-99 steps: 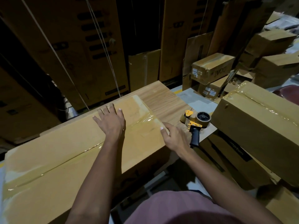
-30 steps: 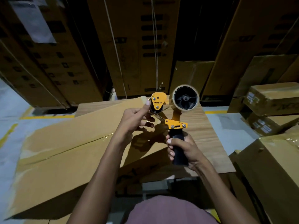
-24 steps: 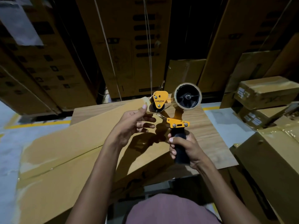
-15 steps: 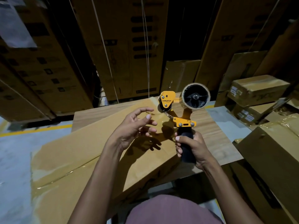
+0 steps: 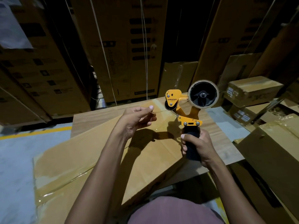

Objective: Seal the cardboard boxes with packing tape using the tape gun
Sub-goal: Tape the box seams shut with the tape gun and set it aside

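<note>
My right hand (image 5: 198, 147) grips the black handle of the yellow tape gun (image 5: 182, 109) and holds it upright above the table. Its tape roll (image 5: 203, 94) faces me at the upper right. My left hand (image 5: 137, 118) is just left of the gun's head, thumb and fingers pinched on the thin clear tape end (image 5: 159, 111) that runs to the roller. Below both hands lies a long flat cardboard box (image 5: 100, 159) with glossy tape along its centre seam.
The box rests on a wooden table (image 5: 216, 135). Tall cartons (image 5: 123, 46) stand behind it. Taped boxes (image 5: 252, 89) pile up at the right, one large box (image 5: 275, 152) close to my right arm. Grey floor with a yellow line (image 5: 32, 133) lies left.
My right hand picked the tape gun up from the table and raised it. My left hand left the box, reached to the gun's head, opened briefly, and now pinches the tape end.
</note>
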Tool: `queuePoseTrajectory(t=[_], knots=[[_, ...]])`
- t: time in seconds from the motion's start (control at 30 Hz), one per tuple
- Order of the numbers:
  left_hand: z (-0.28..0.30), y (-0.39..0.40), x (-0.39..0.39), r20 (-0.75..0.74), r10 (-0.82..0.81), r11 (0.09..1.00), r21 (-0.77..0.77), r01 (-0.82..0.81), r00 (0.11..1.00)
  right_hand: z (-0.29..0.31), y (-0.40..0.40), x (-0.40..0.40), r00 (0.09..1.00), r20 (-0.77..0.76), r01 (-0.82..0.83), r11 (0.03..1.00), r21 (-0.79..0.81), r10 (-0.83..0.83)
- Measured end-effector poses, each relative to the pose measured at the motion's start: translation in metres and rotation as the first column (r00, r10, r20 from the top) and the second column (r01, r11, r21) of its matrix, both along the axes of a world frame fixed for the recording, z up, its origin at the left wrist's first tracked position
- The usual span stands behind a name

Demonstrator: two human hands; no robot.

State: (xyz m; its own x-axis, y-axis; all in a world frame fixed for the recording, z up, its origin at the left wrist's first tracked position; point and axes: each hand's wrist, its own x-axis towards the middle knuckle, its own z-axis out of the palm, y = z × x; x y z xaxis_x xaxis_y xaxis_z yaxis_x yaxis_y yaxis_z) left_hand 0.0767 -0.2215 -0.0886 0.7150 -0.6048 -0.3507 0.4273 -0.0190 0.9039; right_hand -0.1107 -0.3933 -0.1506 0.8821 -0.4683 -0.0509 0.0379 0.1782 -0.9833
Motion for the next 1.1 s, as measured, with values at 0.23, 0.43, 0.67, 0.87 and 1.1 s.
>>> queuePoseTrajectory(t=[0.23, 0.43, 0.67, 0.87, 1.1], knots=[[0.001, -0.025, 0.018, -0.099, 0.008, 0.999, 0.041, -0.004, 0.995, 0.004, -0.023, 0.011, 1.0, -0.024, 0.001, 0.997, -0.074, -0.003], [0.006, -0.058, 0.055, -0.037, -0.021, 0.987, 0.157, 0.026, 0.999, 0.005, -0.046, 0.028, 0.995, -0.098, 0.022, 0.992, -0.124, -0.034], [0.011, -0.111, 0.11, 0.265, -0.198, 0.893, 0.447, 0.061, 0.944, 0.005, -0.063, 0.073, 0.974, -0.198, 0.084, 0.988, -0.131, -0.11], [-0.005, -0.145, 0.137, 0.363, -0.293, 0.809, 0.587, 0.027, 0.884, -0.017, -0.07, 0.104, 0.935, -0.29, 0.147, 0.966, -0.214, -0.206], [-0.032, -0.158, 0.153, 0.46, -0.353, 0.741, 0.669, -0.057, 0.814, -0.02, -0.072, 0.114, 0.907, -0.382, 0.035, 0.934, -0.354, -0.179]])
